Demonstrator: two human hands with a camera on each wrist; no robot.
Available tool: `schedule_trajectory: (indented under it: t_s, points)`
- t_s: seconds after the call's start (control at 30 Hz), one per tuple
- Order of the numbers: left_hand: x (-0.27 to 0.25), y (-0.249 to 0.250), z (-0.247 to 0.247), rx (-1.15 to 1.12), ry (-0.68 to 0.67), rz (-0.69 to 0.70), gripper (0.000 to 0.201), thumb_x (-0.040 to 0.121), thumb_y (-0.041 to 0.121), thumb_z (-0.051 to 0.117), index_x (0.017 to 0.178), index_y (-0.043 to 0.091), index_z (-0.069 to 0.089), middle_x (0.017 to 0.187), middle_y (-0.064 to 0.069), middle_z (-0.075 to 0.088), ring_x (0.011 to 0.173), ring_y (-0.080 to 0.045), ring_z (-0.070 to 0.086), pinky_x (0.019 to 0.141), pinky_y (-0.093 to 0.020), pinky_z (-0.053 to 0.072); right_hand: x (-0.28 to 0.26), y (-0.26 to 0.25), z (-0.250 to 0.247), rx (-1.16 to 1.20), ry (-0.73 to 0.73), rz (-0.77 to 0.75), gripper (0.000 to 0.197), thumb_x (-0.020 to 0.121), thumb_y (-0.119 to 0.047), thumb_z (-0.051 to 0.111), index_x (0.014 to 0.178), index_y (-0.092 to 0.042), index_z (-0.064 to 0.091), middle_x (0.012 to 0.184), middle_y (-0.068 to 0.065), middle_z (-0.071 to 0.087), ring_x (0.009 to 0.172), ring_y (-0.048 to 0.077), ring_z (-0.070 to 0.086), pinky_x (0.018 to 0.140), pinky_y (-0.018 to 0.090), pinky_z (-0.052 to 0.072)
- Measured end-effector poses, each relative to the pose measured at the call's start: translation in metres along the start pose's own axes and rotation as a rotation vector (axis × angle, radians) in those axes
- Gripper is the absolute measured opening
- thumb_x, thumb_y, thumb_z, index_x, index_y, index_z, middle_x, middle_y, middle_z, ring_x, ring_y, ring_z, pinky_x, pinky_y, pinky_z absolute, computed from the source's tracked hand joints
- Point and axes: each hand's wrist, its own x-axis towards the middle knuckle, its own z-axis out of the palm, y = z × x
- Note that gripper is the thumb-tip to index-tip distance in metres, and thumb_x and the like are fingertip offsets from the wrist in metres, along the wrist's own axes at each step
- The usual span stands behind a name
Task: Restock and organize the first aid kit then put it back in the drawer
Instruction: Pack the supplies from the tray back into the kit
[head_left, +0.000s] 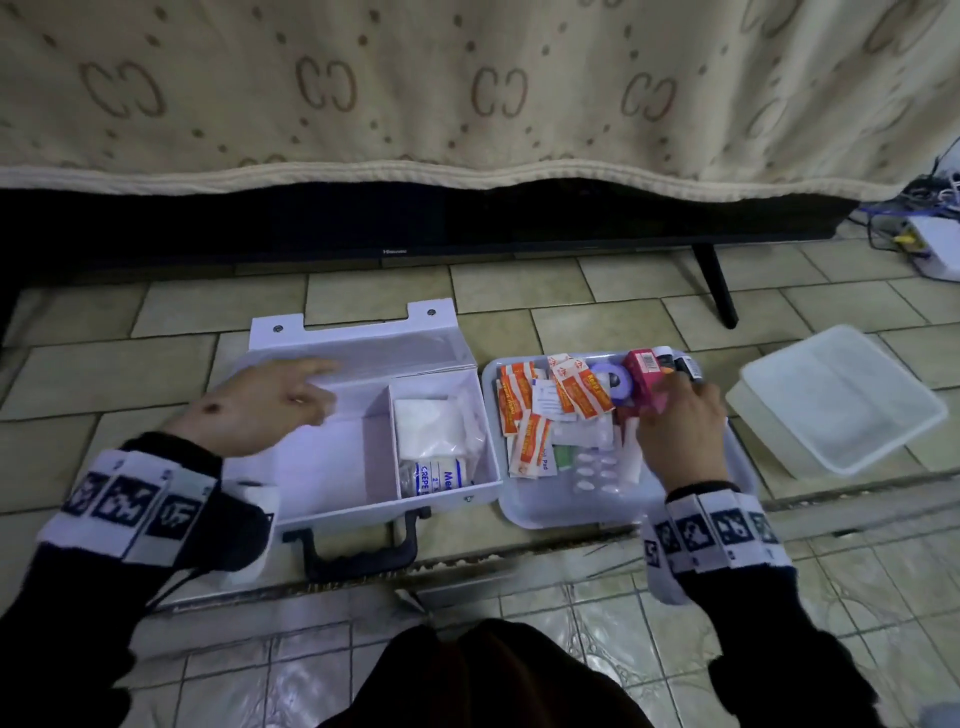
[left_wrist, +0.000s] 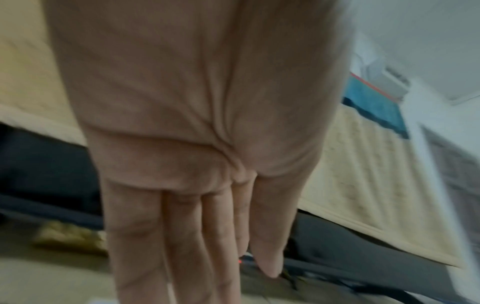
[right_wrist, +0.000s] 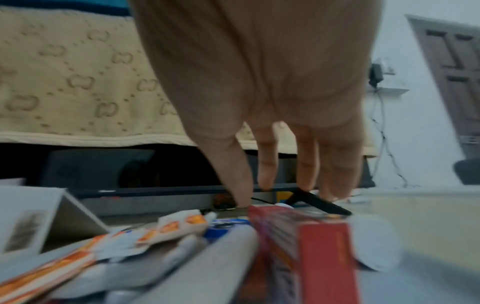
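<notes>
The white first aid box (head_left: 332, 457) lies open on the tiled floor, lid propped back and black handle towards me. Its left compartment is bare; the right one holds white gauze packs (head_left: 426, 426) and a crepe bandage (head_left: 441, 478). My left hand (head_left: 260, 405) (left_wrist: 207, 226) hovers over the left compartment, fingers straight, holding nothing. Beside the box, a clear tray (head_left: 545, 514) holds orange sachets (head_left: 524, 410) (right_wrist: 168, 226), a purple tape roll (head_left: 608, 379), a pill blister (head_left: 597, 467) and a red carton (head_left: 644, 371) (right_wrist: 319, 246). My right hand (head_left: 680, 431) (right_wrist: 272, 164) reaches over the red carton with fingers extended, gripping nothing.
The tray's clear lid (head_left: 841, 400) lies on the floor to the right. Behind the box stands a television (head_left: 415, 223) on a black leg (head_left: 719, 286), draped with a beige patterned blanket (head_left: 467, 88). A white device with cables (head_left: 935, 244) sits at far right.
</notes>
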Motion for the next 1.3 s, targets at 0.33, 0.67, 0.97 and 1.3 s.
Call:
schedule_trajectory:
  t_s: [0.33,0.67,0.97,1.3]
  points:
    - [0.004,-0.035,-0.020,0.269,0.285,-0.359,0.055,0.090,0.018,0.058,0.141,0.012,0.038,0.146,-0.013,0.039,0.128,-0.032,0.043,0.104,-0.037,0.036,0.016,0.022,-0.020,-0.049,-0.235,0.037,0.030,0.080,-0.005,0.065,0.104,0.010,0.058,0.106,0.030,0.063,0.102,0.042,0.058,0.081,0.036,0.043]
    - [0.006,-0.039,-0.021,0.079,0.244,-0.388,0.044,0.093,0.013,0.052,0.136,0.017,0.046,0.142,-0.011,0.043,0.122,-0.031,0.049,0.097,-0.032,0.042,0.006,-0.039,-0.070,0.193,-0.151,-0.304,0.028,0.071,-0.007,0.074,0.086,-0.014,0.052,0.089,0.011,0.061,0.082,0.027,0.057,0.067,0.029,0.039]
    - [-0.005,-0.062,-0.047,-0.236,0.096,-0.345,0.042,0.094,0.003,0.043,0.134,0.015,0.045,0.104,-0.008,0.059,0.094,-0.018,0.057,0.065,-0.021,0.045,-0.060,-0.197,-0.015,0.068,-0.464,-0.858,0.017,0.072,-0.012,0.070,0.087,-0.015,0.064,0.094,0.001,0.068,0.081,0.016,0.055,0.056,0.020,0.029]
    - [0.021,-0.092,-0.053,-0.305,-0.005,-0.166,0.039,0.092,0.008,0.055,0.130,0.009,0.047,0.117,-0.009,0.060,0.095,-0.016,0.060,0.077,-0.023,0.049,-0.072,-0.254,0.053,-0.378,-0.600,-0.904,0.018,0.081,-0.001,0.055,0.098,-0.007,0.057,0.108,0.014,0.060,0.097,0.030,0.058,0.077,0.034,0.048]
